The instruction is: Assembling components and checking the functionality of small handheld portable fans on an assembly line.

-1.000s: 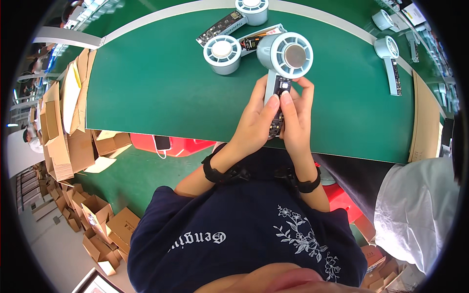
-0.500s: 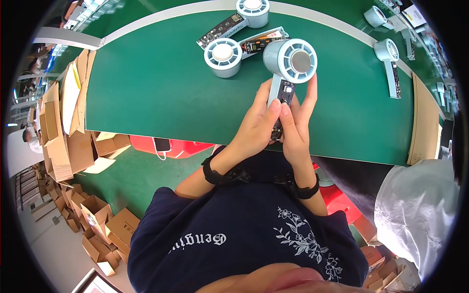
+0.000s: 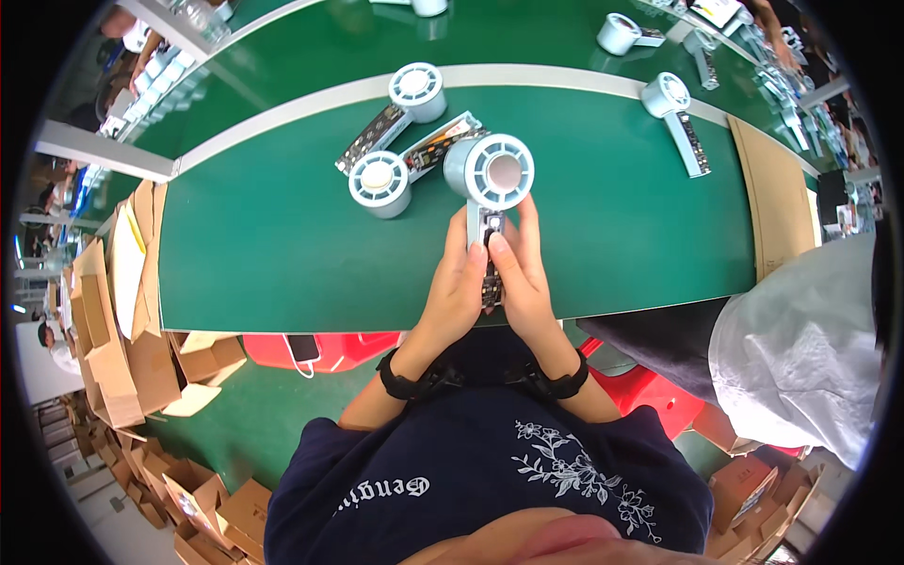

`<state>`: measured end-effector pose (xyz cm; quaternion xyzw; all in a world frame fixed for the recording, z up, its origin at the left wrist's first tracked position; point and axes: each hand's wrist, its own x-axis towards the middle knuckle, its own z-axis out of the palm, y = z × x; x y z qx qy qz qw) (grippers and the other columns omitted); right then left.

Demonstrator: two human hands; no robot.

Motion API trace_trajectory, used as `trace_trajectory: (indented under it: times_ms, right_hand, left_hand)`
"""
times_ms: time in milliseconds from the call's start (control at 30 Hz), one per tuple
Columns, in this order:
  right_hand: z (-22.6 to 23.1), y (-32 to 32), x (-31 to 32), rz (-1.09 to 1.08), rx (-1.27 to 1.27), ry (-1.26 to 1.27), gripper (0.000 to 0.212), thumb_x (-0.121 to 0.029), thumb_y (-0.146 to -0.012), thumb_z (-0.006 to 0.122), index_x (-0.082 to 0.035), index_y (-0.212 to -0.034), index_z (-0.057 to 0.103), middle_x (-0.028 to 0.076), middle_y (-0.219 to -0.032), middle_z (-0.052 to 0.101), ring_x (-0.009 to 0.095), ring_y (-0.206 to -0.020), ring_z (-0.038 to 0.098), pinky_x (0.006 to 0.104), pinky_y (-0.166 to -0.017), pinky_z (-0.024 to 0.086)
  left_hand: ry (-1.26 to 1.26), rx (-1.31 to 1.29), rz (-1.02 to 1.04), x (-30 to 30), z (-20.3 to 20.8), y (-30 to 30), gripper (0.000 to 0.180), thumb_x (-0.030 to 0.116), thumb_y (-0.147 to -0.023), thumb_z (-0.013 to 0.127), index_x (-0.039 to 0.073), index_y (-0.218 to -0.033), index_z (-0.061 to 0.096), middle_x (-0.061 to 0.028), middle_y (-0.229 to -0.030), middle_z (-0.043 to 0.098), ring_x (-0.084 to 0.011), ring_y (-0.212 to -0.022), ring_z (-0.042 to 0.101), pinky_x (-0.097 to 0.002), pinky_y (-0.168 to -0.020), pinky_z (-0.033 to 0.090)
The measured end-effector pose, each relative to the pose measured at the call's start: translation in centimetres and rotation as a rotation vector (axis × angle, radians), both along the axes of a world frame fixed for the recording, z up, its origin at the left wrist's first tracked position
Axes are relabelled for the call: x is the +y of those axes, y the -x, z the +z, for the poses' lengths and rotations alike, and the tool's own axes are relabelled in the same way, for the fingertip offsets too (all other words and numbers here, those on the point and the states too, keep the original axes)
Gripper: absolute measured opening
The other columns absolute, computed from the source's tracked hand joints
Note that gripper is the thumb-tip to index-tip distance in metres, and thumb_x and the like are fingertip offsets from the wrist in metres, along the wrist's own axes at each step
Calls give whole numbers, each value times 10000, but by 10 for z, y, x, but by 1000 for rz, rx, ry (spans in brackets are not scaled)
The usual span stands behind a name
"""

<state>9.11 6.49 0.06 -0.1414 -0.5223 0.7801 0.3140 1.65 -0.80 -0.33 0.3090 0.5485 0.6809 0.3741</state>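
Both my hands hold a pale blue handheld fan (image 3: pixel 490 171) upright above the green table, its round head at the top. The handle is uncovered, and a dark circuit board (image 3: pixel 492 226) shows along it. My left hand (image 3: pixel 454 290) is closed round the handle's left side, my right hand (image 3: pixel 525 282) round its right. Both thumbs press on the board. Just beyond the head lie two similar fans, one nearer (image 3: pixel 380 185) and one farther (image 3: pixel 417 91), with bare boards in their handles. An orange-and-silver part (image 3: pixel 435 148) shows inside the nearer one's handle.
Another uncovered fan (image 3: pixel 667 94) lies at the right of the green table (image 3: pixel 282 245), near a cardboard sheet (image 3: pixel 767 193). A pale rail (image 3: pixel 527 75) borders the far side. Cardboard boxes (image 3: pixel 127 348) stand at the left. A person in a grey garment (image 3: pixel 800 348) is close on my right.
The view has shifted, so the table and its fans sit lower and farther left in the picture. My hands keep the same hold on the fan, which stands a little straighter.
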Motion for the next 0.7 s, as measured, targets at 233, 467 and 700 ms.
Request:
trace_trajectory:
  times_ms: [233, 467, 700]
  right_hand:
    - [-4, -21, 29, -104, -47, 147, 554, -142, -985, 361, -33, -1460, 97, 165, -1119, 561, 196, -1032, 552, 329, -932, 422]
    - [7, -70, 117, -187, -139, -1, 533, -164, -985, 368, -56, -1461, 153, 120, -958, 576, 171, -880, 577, 321, -815, 486]
    - [15, -92, 167, -205, -431, -375, 516, -208, -990, 384, -94, -1461, 207, 73, -912, 552, 119, -818, 550, 274, -775, 459]
  left_hand:
    - [-56, 198, -36, 4, 7, -12, 477, 202, -955, 427, 5, -1367, 291, -143, -1164, 504, -230, -1065, 508, -342, -942, 384]
    - [168, 1070, 17, -17, 24, 36, 364, 123, -825, 610, 49, -1170, 520, -137, -1072, 539, -294, -1036, 515, -389, -916, 380]
    - [232, 1734, 245, 9, 83, 101, 350, 160, -772, 668, 61, -1085, 548, -130, -1094, 539, -323, -1081, 499, -426, -932, 355]
